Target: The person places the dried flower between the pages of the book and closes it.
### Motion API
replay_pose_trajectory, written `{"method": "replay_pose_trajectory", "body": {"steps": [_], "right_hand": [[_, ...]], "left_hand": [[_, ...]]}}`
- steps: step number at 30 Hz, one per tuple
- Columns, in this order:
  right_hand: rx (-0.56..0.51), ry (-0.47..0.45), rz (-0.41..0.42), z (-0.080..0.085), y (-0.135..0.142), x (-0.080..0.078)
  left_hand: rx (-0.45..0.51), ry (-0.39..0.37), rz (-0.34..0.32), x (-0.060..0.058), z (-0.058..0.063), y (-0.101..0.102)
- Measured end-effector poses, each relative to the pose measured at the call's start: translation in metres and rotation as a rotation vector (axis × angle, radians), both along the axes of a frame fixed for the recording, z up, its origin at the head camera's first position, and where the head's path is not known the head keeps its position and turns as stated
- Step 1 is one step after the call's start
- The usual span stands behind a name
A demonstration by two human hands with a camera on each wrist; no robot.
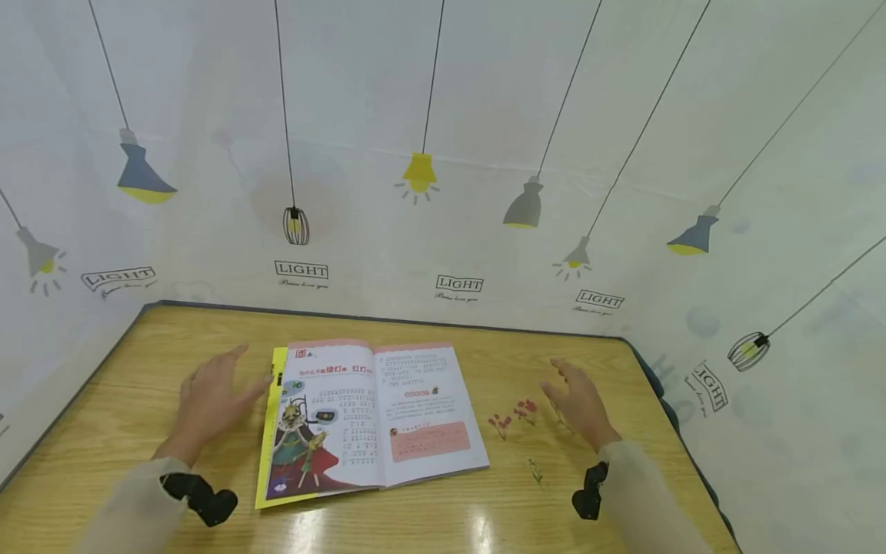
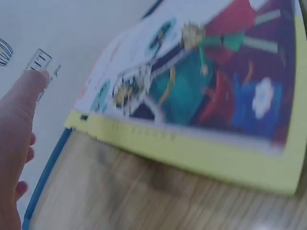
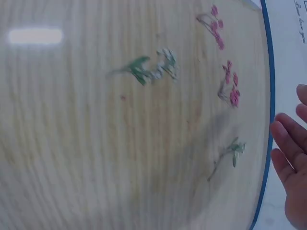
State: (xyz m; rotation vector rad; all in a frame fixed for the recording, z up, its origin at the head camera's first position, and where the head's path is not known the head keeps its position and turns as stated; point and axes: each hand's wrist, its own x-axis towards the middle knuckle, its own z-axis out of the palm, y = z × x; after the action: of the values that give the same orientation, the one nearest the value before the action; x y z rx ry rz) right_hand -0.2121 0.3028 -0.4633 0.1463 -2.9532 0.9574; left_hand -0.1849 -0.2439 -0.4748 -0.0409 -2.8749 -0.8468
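Observation:
An open book [image 1: 415, 400] with printed text and a cartoon king picture lies on the wooden table, its yellow cover edge [image 2: 192, 160] showing at the left. My left hand [image 1: 214, 392] hovers beside that edge, fingers relaxed, holding nothing; in the left wrist view its thumb and fingers stand apart from the book. To the book's right lie small sprigs of pink flowers [image 1: 524, 410] and a green sprig with whitish blooms [image 3: 151, 69]. My right hand [image 1: 577, 400] is held above another green sprig [image 3: 233, 149], its fingers loosely bent and holding nothing.
The wooden table [image 1: 388, 527] has a dark edge strip along its back and sides. Behind it hangs a pale cloth [image 1: 367, 192] printed with lamps and the word LIGHT. Each wrist wears a black camera strap, such as the right one [image 1: 588, 492].

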Motion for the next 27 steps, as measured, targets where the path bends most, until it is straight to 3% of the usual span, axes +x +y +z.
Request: {"method": "replay_pose_trajectory", "body": {"steps": [5, 8, 13, 22, 27], "right_hand": [[-0.136, -0.040, -0.027, -0.014, -0.009, 0.016], [-0.176, -0.082, -0.042, -0.020, -0.015, 0.026], [-0.184, -0.109, -0.073, -0.024, -0.019, 0.041], [-0.176, -0.128, -0.127, -0.032, -0.008, 0.070], [-0.185, -0.168, -0.178, -0.034, -0.005, 0.085]], "left_hand": [[0.220, 0.028, -0.027, 0.007, -0.003, 0.023], [0.277, 0.037, -0.070, 0.012, -0.009, 0.034], [0.293, 0.008, -0.113, 0.021, -0.020, 0.046], [0.286, -0.097, -0.092, 0.036, -0.039, 0.053], [0.271, -0.114, -0.085, 0.037, -0.048, 0.054]]}}
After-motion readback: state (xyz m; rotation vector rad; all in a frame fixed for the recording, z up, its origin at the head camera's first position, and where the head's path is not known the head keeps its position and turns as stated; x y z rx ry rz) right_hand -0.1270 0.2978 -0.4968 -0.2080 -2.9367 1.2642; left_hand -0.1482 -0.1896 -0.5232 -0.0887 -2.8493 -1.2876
